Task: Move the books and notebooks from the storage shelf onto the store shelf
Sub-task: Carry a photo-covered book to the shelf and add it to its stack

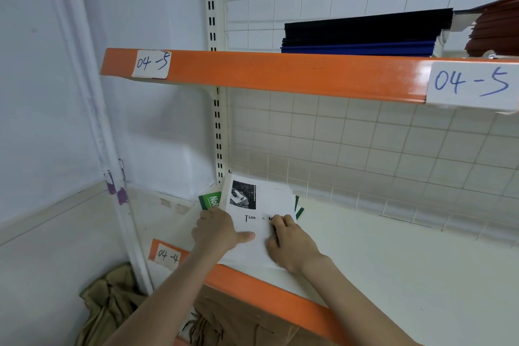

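Observation:
A stack of white books [261, 202] with a black-and-white photo on the top cover lies at the left end of the lower shelf [393, 261], labelled 04-4. Green notebooks [210, 200] stick out from under the stack on the left, and green edges show on its right. My left hand [217, 230] grips the stack's left side, fingers curled over the edge and thumb lying across the cover. My right hand [289, 241] holds the stack's right side with fingers curled on the cover.
The upper shelf [280, 73], labelled 04-5, carries a pile of black and blue folders [365, 34] and reddish-brown ones [497, 28]. A wire grid [365, 149] backs the shelves. A white wall stands on the left. Tan cloth [109, 300] and a cardboard box lie below.

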Demonstrator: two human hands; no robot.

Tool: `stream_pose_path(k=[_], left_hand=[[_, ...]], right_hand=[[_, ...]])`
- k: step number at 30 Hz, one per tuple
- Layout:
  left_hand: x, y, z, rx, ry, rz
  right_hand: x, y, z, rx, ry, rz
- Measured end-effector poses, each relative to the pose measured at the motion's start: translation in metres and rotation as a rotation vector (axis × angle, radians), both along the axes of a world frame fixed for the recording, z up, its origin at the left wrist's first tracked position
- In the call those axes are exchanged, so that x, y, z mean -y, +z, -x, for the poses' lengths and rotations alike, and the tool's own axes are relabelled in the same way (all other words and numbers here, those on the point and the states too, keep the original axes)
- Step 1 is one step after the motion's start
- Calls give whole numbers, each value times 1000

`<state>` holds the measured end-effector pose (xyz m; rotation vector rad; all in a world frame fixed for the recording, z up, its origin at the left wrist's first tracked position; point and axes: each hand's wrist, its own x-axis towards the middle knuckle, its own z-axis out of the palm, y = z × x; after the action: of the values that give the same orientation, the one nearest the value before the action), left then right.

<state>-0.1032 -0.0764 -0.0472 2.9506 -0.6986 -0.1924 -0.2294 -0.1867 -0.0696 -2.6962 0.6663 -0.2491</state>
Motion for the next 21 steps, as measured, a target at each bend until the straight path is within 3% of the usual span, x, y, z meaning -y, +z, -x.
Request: stream_pose_path(k=[9,21], left_hand=[[-1,-5,-3,-136,-21,102],[-5,0,3,-161,-24,152]], right_hand=[[-1,0,-1,3,-2,8],[-3,0,0,2,-1,18]])
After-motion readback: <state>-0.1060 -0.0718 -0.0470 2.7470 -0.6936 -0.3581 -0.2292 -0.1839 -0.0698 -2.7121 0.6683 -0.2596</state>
